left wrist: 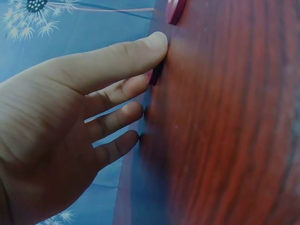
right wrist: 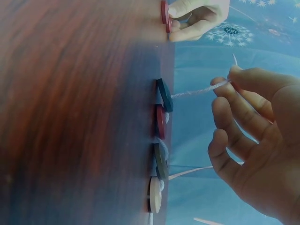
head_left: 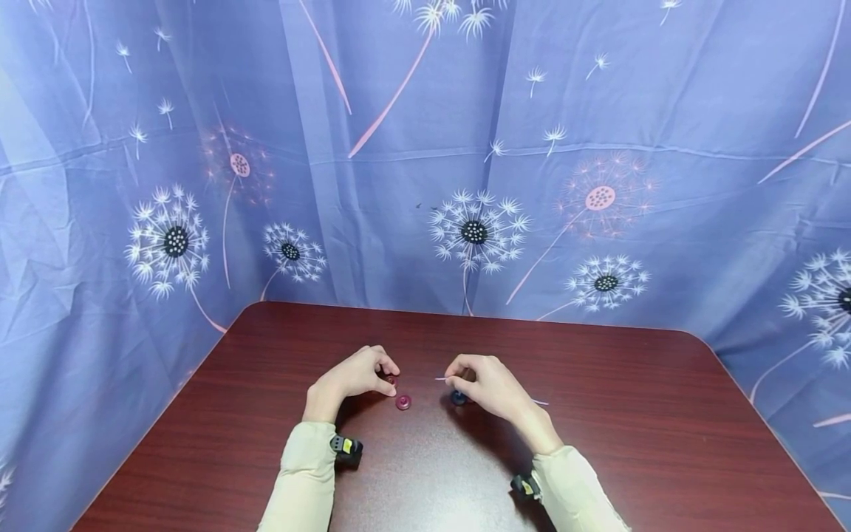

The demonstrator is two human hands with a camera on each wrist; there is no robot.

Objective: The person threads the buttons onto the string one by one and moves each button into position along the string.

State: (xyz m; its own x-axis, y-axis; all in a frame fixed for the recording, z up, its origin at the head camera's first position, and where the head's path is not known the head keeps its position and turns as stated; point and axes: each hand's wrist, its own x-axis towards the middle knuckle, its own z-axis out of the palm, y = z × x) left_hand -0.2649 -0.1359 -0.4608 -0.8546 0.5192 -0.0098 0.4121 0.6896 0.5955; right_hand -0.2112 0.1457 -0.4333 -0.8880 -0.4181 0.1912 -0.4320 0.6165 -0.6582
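My right hand [head_left: 488, 384] pinches a white cord [right wrist: 199, 91] between thumb and index finger, its short end sticking out past the fingertips. Below it, the right wrist view shows a dark green button [right wrist: 165, 96], a red button [right wrist: 161, 122], a dark button [right wrist: 161, 161] and a tan button [right wrist: 155, 194] strung along the cord on the table. My left hand [head_left: 355, 375] reaches down to the tabletop, thumb and index finger apart around a loose red button [head_left: 391, 380]. Its index fingertip seems to touch that button. Another loose red button [head_left: 403, 403] lies beside the thumb.
The dark red wooden table [head_left: 631, 428] has rounded far corners. A blue curtain [head_left: 399, 222] with dandelion prints hangs behind it and along the left side. The cord's tail [head_left: 541, 403] shows to the right of the right wrist.
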